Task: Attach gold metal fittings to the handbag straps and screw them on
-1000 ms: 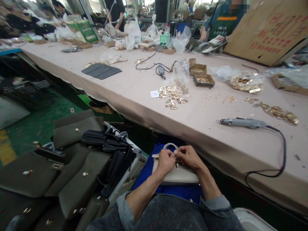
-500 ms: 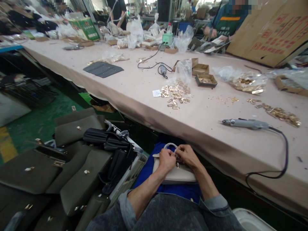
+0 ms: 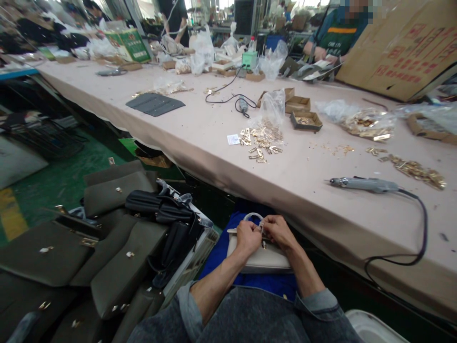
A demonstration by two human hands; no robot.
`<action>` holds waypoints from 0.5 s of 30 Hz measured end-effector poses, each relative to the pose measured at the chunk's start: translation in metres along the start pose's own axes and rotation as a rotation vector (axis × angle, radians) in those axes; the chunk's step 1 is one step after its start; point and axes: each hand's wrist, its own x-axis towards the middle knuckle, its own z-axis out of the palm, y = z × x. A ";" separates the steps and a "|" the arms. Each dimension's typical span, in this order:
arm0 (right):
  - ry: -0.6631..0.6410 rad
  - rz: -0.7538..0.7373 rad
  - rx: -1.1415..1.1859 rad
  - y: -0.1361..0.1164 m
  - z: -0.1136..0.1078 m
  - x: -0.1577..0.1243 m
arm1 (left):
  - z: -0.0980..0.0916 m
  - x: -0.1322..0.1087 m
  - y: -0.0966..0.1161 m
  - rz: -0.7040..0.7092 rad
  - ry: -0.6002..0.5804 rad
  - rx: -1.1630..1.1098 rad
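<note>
at the bag [image 3: 262, 262], both hands [image 3: 249, 237] unchanged

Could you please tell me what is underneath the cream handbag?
Blue fabric shows along the near edge of the cream handbag; what lies directly beneath it is covered by the bag.

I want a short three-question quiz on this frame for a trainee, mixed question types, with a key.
1. True or false: the grey pen-shaped tool with a black cord lies on the table with a pinkish-beige cover, untouched by the person's hands.
2. Which item do the person's left hand and right hand both touch?
A) a black leather-look bag
B) a cream leather-look handbag
C) a brown cardboard box
3. Fill in: the smooth fabric showing around that handbag is ____ in colour.

Key: 1 true; 2 B; 3 blue.
</note>
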 end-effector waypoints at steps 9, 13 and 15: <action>0.051 -0.088 0.012 0.003 -0.007 0.004 | -0.002 -0.001 -0.010 -0.029 -0.259 -0.230; 0.028 -0.112 0.069 0.004 -0.007 0.004 | -0.001 0.002 -0.013 -0.115 -0.303 -0.488; 0.008 -0.115 0.094 0.006 -0.005 0.004 | 0.002 0.004 -0.013 -0.142 -0.251 -0.498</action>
